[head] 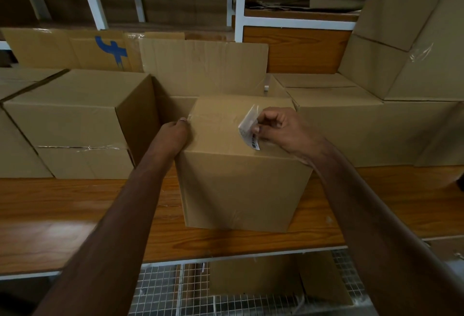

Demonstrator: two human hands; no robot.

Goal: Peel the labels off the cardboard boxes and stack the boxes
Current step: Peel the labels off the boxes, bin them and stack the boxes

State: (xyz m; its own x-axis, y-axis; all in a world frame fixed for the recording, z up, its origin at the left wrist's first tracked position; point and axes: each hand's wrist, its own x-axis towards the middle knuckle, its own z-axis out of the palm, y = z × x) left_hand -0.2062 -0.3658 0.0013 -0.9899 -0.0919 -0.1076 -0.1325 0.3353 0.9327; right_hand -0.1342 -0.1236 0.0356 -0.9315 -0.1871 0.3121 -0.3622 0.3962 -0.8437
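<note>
Two bare forearms are reaching forward from the camera, over the near edge of the table (75,215). Landmark: the box (241,165), closed and upright, is standing on the table between both arms.

- Left hand (177,131): it is resting against the top left edge of the box, fingers curled over that edge and pressing on the cardboard, gripping nothing else.
- Right hand (278,127): it is sitting on the top right part of the box, thumb and fingertips pinched together on the label (248,129).
- Label: pale, with a printed barcode at its lower end; it is lying on the box's top face near the right edge, its upper part lifting and curling away from the cardboard.
- Clear tape is running across the top of the box.
- Other boxes (75,104) are standing left of, right of and behind the box, some stacked.
- White shelf posts (236,1) are rising behind the box.
- Wire mesh (160,288) is showing below the table's near edge.
</note>
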